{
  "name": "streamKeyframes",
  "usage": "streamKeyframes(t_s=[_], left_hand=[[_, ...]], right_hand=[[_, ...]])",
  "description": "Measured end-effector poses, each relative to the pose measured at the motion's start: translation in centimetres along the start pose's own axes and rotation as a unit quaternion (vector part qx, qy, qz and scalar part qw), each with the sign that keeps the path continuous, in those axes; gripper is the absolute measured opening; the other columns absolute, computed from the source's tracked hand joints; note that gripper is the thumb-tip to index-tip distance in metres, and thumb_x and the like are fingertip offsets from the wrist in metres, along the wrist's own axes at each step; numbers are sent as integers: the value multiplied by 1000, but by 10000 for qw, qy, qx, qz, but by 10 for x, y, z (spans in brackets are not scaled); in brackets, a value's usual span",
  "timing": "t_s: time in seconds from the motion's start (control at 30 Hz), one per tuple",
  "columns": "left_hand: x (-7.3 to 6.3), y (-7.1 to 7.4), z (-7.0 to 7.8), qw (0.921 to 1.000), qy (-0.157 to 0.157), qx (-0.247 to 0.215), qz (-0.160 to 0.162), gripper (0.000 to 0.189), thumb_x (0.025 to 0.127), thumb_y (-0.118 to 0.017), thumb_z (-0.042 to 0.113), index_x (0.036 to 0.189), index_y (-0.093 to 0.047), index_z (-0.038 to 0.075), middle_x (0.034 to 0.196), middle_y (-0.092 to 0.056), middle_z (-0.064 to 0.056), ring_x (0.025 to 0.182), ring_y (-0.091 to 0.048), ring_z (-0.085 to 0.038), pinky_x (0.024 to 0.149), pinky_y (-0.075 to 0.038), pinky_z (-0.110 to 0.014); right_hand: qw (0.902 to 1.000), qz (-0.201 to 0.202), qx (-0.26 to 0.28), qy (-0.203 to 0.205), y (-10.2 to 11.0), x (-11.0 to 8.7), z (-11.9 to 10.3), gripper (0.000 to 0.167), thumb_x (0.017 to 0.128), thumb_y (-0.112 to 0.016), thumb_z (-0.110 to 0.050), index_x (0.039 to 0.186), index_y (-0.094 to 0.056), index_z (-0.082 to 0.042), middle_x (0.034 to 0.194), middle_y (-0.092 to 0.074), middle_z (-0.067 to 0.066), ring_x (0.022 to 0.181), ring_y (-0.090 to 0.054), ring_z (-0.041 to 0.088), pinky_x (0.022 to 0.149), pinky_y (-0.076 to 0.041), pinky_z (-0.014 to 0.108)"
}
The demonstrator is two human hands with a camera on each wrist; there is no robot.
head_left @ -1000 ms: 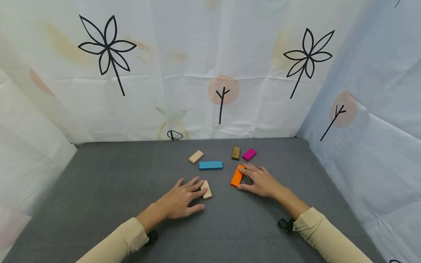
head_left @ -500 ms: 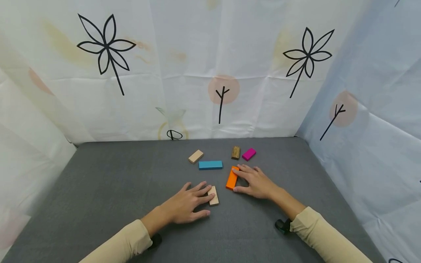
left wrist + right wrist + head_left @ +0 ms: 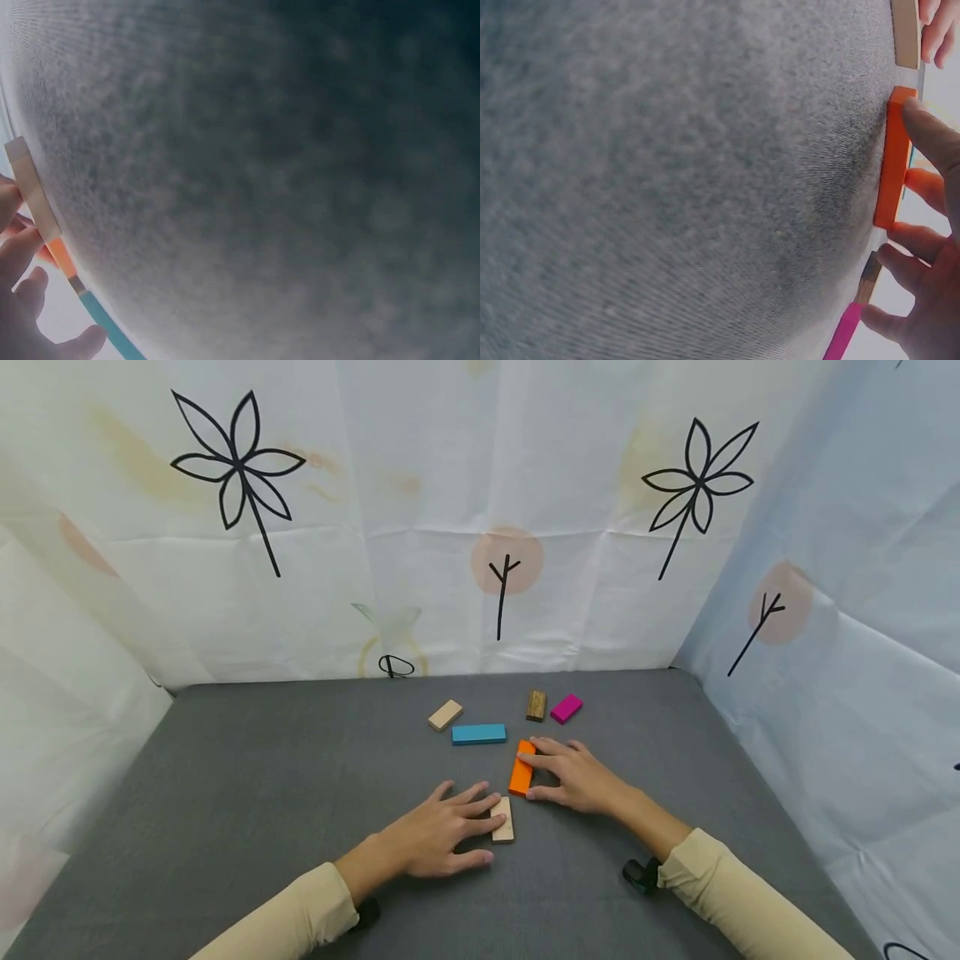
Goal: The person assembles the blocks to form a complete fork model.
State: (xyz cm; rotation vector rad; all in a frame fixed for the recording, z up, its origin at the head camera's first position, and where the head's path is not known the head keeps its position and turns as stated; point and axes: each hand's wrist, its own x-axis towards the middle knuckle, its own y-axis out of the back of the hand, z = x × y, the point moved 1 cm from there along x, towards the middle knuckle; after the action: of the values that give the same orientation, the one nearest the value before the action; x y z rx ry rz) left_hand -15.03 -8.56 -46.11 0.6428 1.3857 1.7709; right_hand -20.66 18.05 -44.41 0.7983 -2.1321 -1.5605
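Head view: left hand [image 3: 442, 837] touches pale block [image 3: 504, 832], right hand [image 3: 576, 780] orange block [image 3: 520, 775], fingers loose, probably lining-up, so nudge closer.

The place is a small, screened-off workspace: creased white cloth [image 3: 420, 452] printed with black line-drawn flowers [image 3: 238, 463] and twigs [image 3: 502, 597] among pale blotches [image 3: 528, 568] encloses the far, left and right sides of a grey, fabric-surfaced worktop [image 3: 247, 793]. Whether it stands in a home, a lab or an office cannot be told.
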Motion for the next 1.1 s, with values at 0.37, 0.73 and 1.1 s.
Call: streamKeyframes(t_s=[0.37,0.73,1.1], left_hand=[[4,-4,4,9997,-228,44,14,62,103,-33,61,155,-37,27,163,-24,4,151,-18,-22,109,-26,-68],[-3,-3,3,9996,-110,2,-261,64,101,-36,62,155,-37,28,162,-28,6,150,-23,-23,107,-28,-69],[1,-2,6,9993,-131,-105,-335,64,102,-37,61,155,-37,26,162,-27,6,150,-23,-23,106,-28,-70]], right_hand=[[9993,-315,23,177,0,3,-3,66,96,-63,-45,150,-47,-10,159,-34,16,148,-25,37,110,-22,69],[9993,-356,62,132,1,1,-7,71,96,-64,-45,150,-45,-4,157,-38,12,144,-34,35,110,-26,66],[9984,-508,200,165,2,5,-5,76,92,-68,-49,149,-46,-4,157,-38,12,145,-33,34,110,-25,66]])
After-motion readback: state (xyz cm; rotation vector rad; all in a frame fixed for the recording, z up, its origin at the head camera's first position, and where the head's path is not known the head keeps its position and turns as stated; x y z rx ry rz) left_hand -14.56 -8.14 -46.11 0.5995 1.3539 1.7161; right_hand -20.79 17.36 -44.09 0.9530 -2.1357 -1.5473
